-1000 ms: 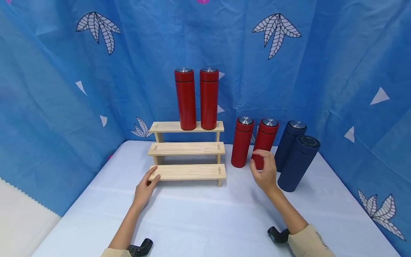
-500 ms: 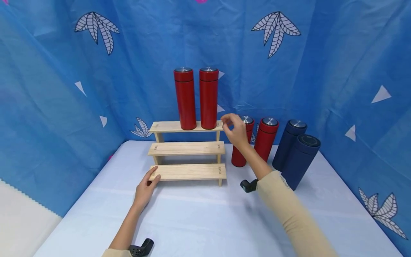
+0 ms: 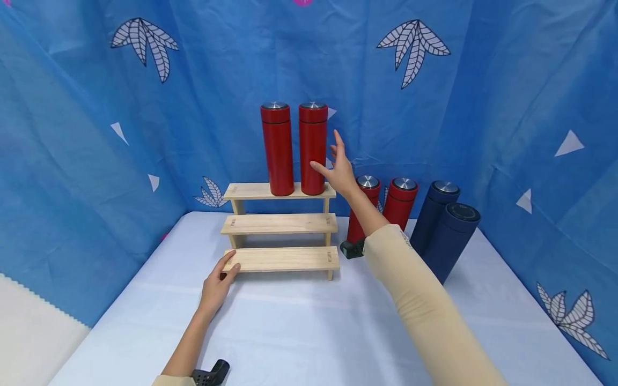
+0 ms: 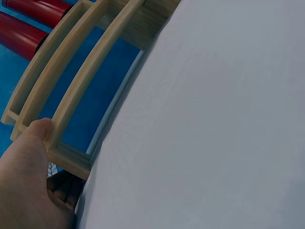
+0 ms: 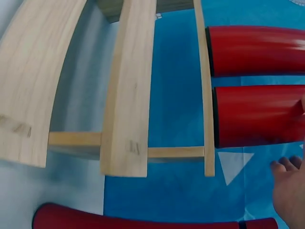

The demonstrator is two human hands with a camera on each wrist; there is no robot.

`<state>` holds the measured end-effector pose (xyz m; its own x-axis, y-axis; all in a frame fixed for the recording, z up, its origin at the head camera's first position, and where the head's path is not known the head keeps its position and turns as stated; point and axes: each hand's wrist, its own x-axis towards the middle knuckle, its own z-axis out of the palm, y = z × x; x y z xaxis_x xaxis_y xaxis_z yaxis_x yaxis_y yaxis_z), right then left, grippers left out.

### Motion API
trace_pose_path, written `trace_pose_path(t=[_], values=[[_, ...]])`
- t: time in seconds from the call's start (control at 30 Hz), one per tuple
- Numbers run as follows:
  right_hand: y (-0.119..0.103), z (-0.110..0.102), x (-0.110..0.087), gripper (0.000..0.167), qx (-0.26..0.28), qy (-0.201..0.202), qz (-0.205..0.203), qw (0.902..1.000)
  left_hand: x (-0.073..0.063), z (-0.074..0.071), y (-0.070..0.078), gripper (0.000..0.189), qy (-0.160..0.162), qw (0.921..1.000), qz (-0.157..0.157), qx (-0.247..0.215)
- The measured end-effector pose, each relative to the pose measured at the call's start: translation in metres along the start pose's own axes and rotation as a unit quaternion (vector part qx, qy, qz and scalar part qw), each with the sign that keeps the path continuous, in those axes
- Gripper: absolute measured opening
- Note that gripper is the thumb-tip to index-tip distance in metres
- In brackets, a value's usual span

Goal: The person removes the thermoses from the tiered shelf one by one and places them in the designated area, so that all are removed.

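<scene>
A three-step wooden display stand (image 3: 282, 259) sits on the table, and my left hand (image 3: 215, 285) grips the left end of its lowest step. In the left wrist view the thumb (image 4: 39, 128) lies against the wood while the other fingers are mostly hidden behind it. Two red thermos bottles stand upright on the top step, a left one (image 3: 278, 153) and a right one (image 3: 313, 147). Beside the right one is my right hand (image 3: 341, 172), fingers spread, thumb in front of the bottle; whether it touches is hard to tell.
Right of the stand, two more red thermos bottles (image 3: 402, 202) and two dark blue thermos bottles (image 3: 451, 241) stand on the white tablecloth (image 3: 289, 332), partly behind my right arm. A blue patterned curtain (image 3: 217, 107) hangs behind and at both sides.
My right hand has moved left and up from the red bottles on the table to the right bottle on the top step, its fingers spreading. The left hand keeps its place.
</scene>
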<state>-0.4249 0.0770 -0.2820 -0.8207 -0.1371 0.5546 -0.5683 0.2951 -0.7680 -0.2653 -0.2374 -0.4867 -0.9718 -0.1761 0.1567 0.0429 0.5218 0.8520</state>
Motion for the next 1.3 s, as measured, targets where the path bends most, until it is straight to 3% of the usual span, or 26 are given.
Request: trace_pose_path(t=[0.23, 0.53, 0.77, 0.93, 1.3], values=[[0.005, 0.009, -0.001, 0.096, 0.022, -0.026, 0.017, 0.9993, 0.001, 0.003, 0.000, 0.057, -0.001, 1.0000, -0.005, 0.002], [0.008, 0.017, -0.024, 0.096, -0.016, 0.074, -0.071, 0.9946, 0.000, 0.004, 0.002, 0.057, 0.003, 1.0000, -0.003, 0.006], [0.013, 0.017, -0.065, 0.095, -0.050, 0.131, -0.182, 0.9732, 0.001, 0.004, 0.003, 0.056, 0.006, 1.0000, 0.000, 0.007], [0.014, 0.006, -0.104, 0.098, -0.099, 0.142, -0.229, 0.9579, 0.001, 0.003, 0.003, 0.056, 0.005, 1.0000, -0.003, 0.007], [0.009, -0.057, -0.178, 0.102, -0.125, 0.148, -0.219, 0.9562, 0.001, 0.001, 0.002, 0.057, 0.008, 0.9999, -0.002, 0.007]])
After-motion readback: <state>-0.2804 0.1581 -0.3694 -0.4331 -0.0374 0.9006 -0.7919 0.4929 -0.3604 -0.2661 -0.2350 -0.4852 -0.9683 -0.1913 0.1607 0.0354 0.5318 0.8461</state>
